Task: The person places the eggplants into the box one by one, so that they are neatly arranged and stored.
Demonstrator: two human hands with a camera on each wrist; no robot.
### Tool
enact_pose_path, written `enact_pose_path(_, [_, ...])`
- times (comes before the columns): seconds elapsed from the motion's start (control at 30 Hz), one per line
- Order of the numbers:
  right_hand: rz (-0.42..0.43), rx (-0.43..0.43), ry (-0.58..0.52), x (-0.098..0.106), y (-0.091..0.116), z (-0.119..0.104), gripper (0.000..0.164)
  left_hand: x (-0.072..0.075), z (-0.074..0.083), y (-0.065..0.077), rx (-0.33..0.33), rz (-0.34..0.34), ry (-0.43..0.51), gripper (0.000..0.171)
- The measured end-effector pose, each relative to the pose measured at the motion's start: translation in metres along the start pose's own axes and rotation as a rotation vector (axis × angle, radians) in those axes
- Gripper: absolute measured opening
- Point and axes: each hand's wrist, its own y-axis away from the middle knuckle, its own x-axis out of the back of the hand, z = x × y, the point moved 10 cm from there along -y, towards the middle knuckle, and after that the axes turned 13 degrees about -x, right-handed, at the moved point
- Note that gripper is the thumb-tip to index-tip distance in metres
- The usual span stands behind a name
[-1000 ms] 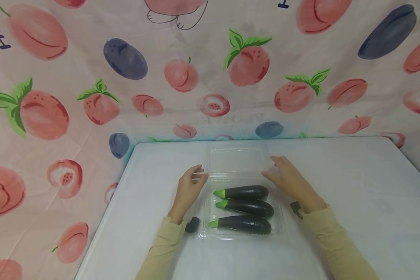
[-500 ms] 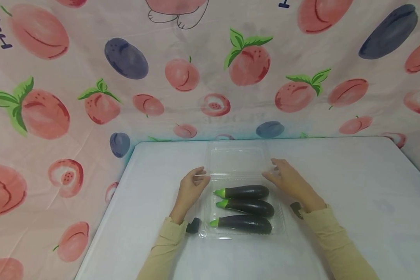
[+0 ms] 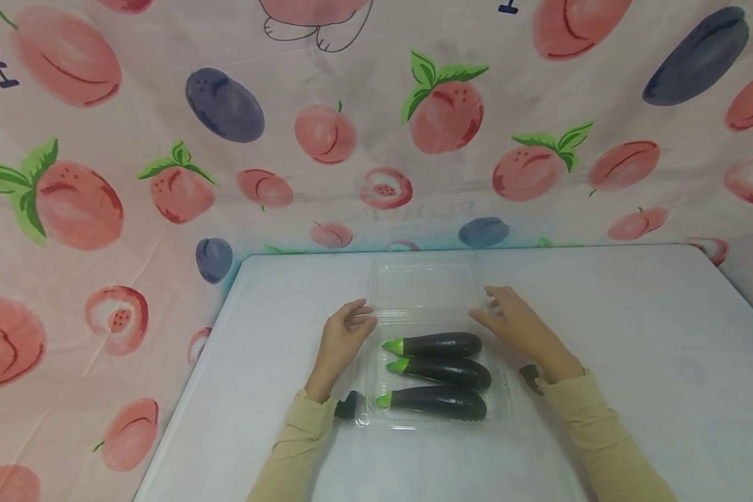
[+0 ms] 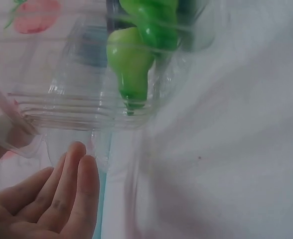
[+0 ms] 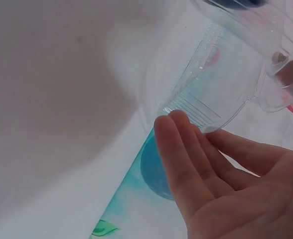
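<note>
In the head view three dark eggplants with green stem ends lie side by side in the base of a clear plastic clamshell box: a far one, a middle one and a near one. The box's lid is folded back flat, away from the person. My left hand is at the left end of the hinge, fingers extended and holding nothing. Opposite it, my right hand is by the right end, fingers loosely straight. Whether either hand touches the plastic, I cannot tell. Green stem ends show through the box wall in the left wrist view.
The box stands on a white table that reaches back to a fruit-patterned cloth. The cloth also hangs along the left side. A dark wrist camera sits at the left cuff, another dark piece at the right.
My left hand has shifted very slightly to the right, towards the box. The right fingertips have dropped a little. The box and eggplants have stayed put.
</note>
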Motion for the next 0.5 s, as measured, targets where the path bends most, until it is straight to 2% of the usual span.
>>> enact_pose_path(0.13, [0.006,0.009,0.004,0.0001,0.0000,-0.0010,0.074,-0.0001,-0.0023,-0.0002,0.023,0.014,0.029,0.050])
enact_pose_path(0.17, [0.008,0.010,0.005,0.0002,-0.0001,-0.0012,0.074,-0.0007,-0.0082,-0.0009,0.026,0.020,0.033,0.050])
enact_pose_path(0.5, [0.036,0.033,0.014,0.0026,0.0005,-0.0034,0.073,-0.0017,-0.0084,-0.0008,0.065,0.033,0.098,0.053])
